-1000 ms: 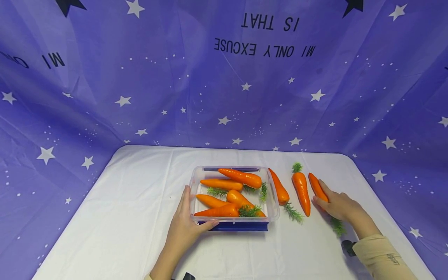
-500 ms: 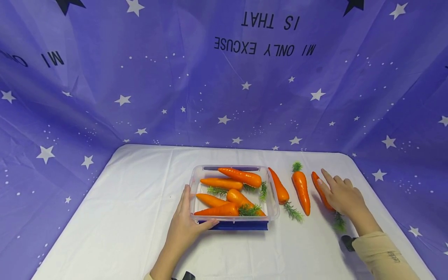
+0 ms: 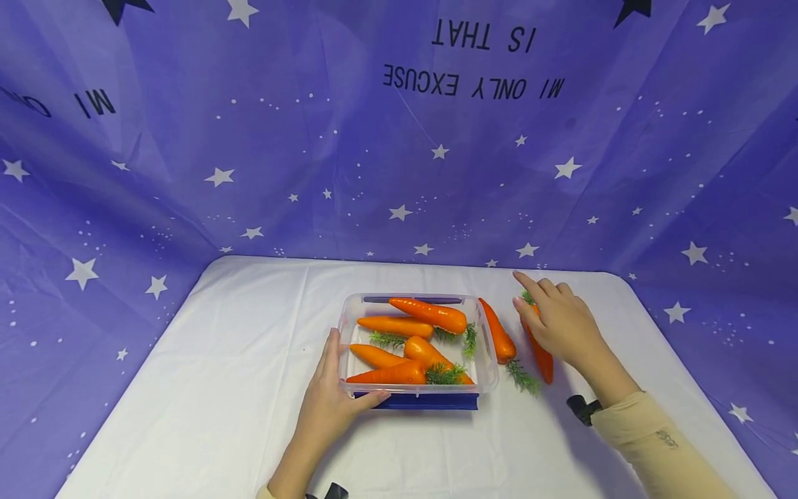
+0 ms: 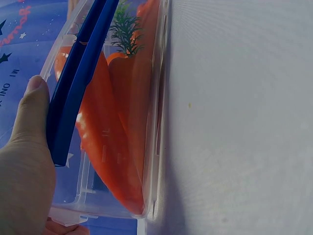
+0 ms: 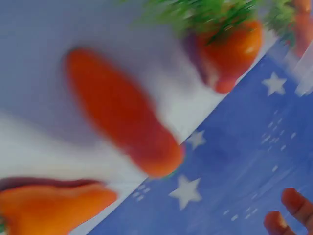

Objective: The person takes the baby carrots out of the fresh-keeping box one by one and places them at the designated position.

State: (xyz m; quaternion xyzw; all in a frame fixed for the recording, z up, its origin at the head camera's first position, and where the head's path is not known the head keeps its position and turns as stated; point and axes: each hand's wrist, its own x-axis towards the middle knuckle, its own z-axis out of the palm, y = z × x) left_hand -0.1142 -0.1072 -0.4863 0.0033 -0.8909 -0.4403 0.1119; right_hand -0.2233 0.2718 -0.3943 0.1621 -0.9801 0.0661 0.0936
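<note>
Carrot (image 3: pixel 544 360) sits on the table just right of the clear box (image 3: pixel 488 378) — our right hand (image 3: pixel 557 321) hovers over it with fingers spread, our left hand (image 3: pixel 329 402) grips the box's corner — a sloppy grab risks rolling it away.

Clear plastic box (image 3: pixel 489 374) w/ 5 orange carrots; 2 more carrots (image 3: pixel 499 337) lie right beside it.

Carrots in the clear container (image 3: pixel 488 378): five (image 3: pixel 429 315). Carrots loose on the white table (image 3: pixel 218 388): two visible (image 3: pixel 497 334). Containers: one. Hands: two, left (image 3: pixel 327 409) and right (image 3: pixel 560 320).
</note>
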